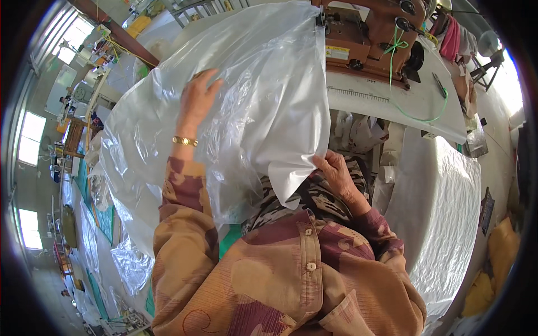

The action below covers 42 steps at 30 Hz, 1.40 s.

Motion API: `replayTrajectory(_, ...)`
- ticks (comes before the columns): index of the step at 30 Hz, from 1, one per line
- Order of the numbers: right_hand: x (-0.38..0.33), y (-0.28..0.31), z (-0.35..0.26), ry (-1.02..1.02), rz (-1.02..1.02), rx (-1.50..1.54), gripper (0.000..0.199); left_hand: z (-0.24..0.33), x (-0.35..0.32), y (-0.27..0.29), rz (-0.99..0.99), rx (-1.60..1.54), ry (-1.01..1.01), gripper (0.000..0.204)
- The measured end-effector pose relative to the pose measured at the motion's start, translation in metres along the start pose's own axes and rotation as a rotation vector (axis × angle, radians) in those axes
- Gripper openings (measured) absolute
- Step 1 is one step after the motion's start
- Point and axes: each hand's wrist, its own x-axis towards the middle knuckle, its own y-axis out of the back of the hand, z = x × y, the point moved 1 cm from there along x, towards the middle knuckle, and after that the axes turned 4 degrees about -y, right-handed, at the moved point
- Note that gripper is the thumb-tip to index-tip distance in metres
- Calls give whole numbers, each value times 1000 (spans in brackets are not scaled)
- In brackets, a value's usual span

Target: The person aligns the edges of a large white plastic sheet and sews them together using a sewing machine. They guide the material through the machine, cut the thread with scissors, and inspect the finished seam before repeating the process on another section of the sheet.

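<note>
A large sheet of shiny white plastic [246, 106] spreads over the table and hangs down over my lap. Its right edge runs up to the needle area of a brown sewing machine [358, 39]. My left hand [199, 98] rests on the sheet with fingers and thumb apart. My right hand [338, 175] pinches the sheet's edge near my lap, where the plastic puckers into folds. A gold-coloured bracelet [185, 141] circles my left wrist. Whatever lies beneath the sheet is hidden.
A white worktable [403, 103] with a ruler strip extends right of the machine. Green thread [390, 61] hangs from it. Below stands a pile of silvery-white sheeting [443, 207]. Yellow sacks [501, 246] lie at far right. Left are windows and more plastic sheets [131, 263].
</note>
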Motion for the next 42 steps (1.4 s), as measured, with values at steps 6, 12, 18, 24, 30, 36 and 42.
replayTrajectory(6,-9,-6,-4,55,-57,-68,32,129,-46,-60,114,228,-279,26)
replayTrajectory(12,-13,-5,-4,9,-57,86,28,95,-56,-52,241,97,-63,7)
replayTrajectory(18,-10,-10,0,22,-72,34,28,108,-65,-51,256,-111,-6,13)
replayTrajectory(24,-13,-12,1,-16,-26,57,29,104,-66,-62,54,235,15,6)
replayTrajectory(30,-14,-15,1,12,-28,-26,29,118,-82,-18,238,79,-115,8)
replayTrajectory(36,-21,-27,-7,26,-11,63,29,150,-97,-3,54,-605,153,11)
replayTrajectory(42,-35,-39,-26,67,-36,118,24,166,-111,-34,-194,-1179,421,16)
